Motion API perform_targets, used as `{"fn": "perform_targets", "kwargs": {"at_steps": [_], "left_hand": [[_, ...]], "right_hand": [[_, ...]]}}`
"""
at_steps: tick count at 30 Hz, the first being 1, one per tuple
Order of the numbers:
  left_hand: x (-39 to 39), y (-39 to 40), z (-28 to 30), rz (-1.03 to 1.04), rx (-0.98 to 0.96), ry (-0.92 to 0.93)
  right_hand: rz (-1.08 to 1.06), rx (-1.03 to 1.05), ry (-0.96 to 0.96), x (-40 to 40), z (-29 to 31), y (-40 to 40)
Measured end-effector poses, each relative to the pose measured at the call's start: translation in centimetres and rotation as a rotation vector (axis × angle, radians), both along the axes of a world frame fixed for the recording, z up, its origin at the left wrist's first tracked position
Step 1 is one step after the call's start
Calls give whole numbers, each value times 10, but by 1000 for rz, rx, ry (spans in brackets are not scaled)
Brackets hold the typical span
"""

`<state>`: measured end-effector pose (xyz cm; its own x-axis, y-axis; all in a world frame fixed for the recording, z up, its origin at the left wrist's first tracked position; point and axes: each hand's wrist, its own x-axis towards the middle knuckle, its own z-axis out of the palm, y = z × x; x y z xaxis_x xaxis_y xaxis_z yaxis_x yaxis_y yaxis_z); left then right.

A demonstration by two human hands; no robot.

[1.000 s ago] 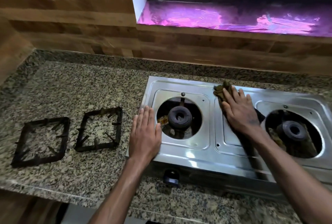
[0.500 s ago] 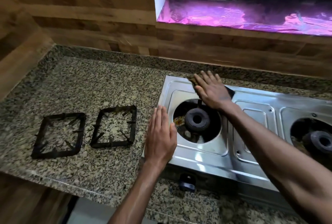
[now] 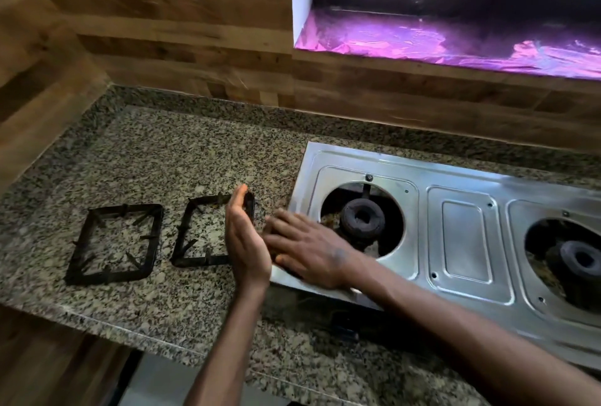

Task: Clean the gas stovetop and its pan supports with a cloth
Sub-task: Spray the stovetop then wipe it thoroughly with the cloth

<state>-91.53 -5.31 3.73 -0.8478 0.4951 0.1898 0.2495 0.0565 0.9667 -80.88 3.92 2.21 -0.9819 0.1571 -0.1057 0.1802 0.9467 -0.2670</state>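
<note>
The steel gas stovetop [image 3: 461, 243] lies on the counter with its left burner [image 3: 362, 218] and right burner [image 3: 582, 257] bare. My right hand [image 3: 309, 249] lies flat on the stove's front left corner and presses the dark cloth [image 3: 287, 270], of which only a sliver shows beneath the palm. My left hand [image 3: 244, 243] stands on edge just off the stove's left side, palm turned toward the right hand, fingers straight and holding nothing. Two black square pan supports, one [image 3: 107, 277] further left and one [image 3: 201, 260] partly behind my left hand, rest on the counter.
The speckled granite counter [image 3: 162, 161] stretches left of the stove to a wood-panelled wall. A black stove knob [image 3: 344, 329] sticks out below the front edge. A purple foil-covered window sill [image 3: 422, 44] runs above the back wall.
My right hand has swept the cloth from the stove's back edge to its front left corner. My left hand has lifted off the stove and turned onto its edge.
</note>
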Motion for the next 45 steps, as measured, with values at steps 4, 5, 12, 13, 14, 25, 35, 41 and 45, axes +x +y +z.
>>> {"fn": "perform_targets", "kwargs": {"at_steps": [4, 5, 12, 13, 14, 25, 35, 41, 45], "left_hand": [[-25, -2, 9, -144, -222, 14], [-27, -1, 9, -184, -259, 29], [-4, 2, 6, -269, -295, 94], [-2, 2, 6, -250, -287, 91], [0, 1, 6, -227, -280, 90], [4, -17, 9, -207, -306, 144], [-1, 2, 16, -223, -342, 212], [24, 37, -20, -530, -748, 565], [37, 32, -37, -458, -849, 772]], "right_hand": [[14, -11, 46, 40, -5, -37], [11, -11, 52, 54, -6, -39], [-301, -34, 81, 58, -10, -20], [-384, -54, 88, 44, -11, -19], [-465, -72, 95, 28, -13, -18], [-502, -25, 126, 12, -15, -28], [-347, -38, 100, 36, -14, -33], [-491, 31, 52, 176, -10, -57], [-805, 16, -13, 237, -10, -26]]}}
